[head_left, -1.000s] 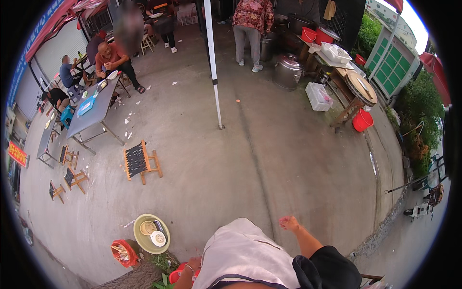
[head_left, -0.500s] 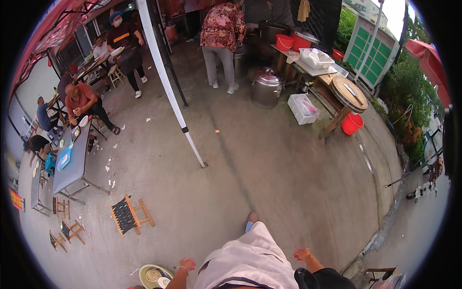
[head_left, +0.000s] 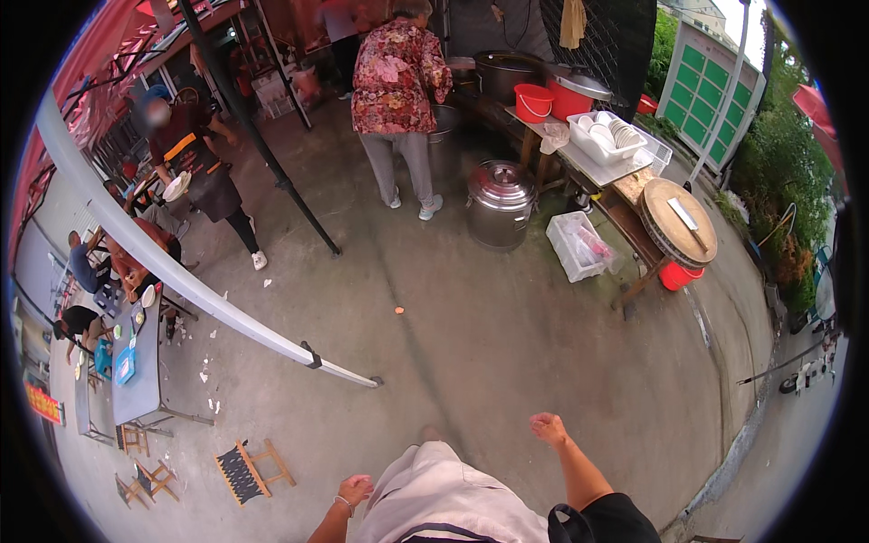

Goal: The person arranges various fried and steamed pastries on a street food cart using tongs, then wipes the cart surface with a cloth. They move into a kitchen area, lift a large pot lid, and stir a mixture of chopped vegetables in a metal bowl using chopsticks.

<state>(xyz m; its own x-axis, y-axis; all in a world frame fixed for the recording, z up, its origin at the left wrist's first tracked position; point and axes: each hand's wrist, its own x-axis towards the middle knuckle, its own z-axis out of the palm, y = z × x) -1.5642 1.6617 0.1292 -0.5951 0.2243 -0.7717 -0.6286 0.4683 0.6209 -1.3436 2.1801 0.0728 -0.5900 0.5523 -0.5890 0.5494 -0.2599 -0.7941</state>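
Observation:
My left hand (head_left: 356, 489), with a bracelet at the wrist, hangs beside my light trousers (head_left: 444, 489). Its fingers are loosely bent, and nothing shows in them. Farther forward, my right hand (head_left: 548, 428) swings over the concrete, fingers loose and holding nothing visible. A black strap or bag (head_left: 568, 523) shows by my right elbow. Neither hand touches any object. Ahead to the right stands a wooden work table with a round chopping block (head_left: 665, 213), and a cleaver (head_left: 683, 213) lies on it. A lidded steel pot (head_left: 501, 204) stands on the ground left of that table.
A white canopy pole (head_left: 226, 303) slants across the left, its foot ahead of me. One person in a floral shirt (head_left: 394, 77) bends by the pots; another carries plates (head_left: 177, 186). Folding stools (head_left: 240, 475) and a grey table (head_left: 136, 389) are at left. A white crate (head_left: 575, 253) sits below the work table.
I have moved forward; the pots and work table look nearer. My right arm has swung forward. The person with plates has come nearer, and the basin by my left hand has left view.

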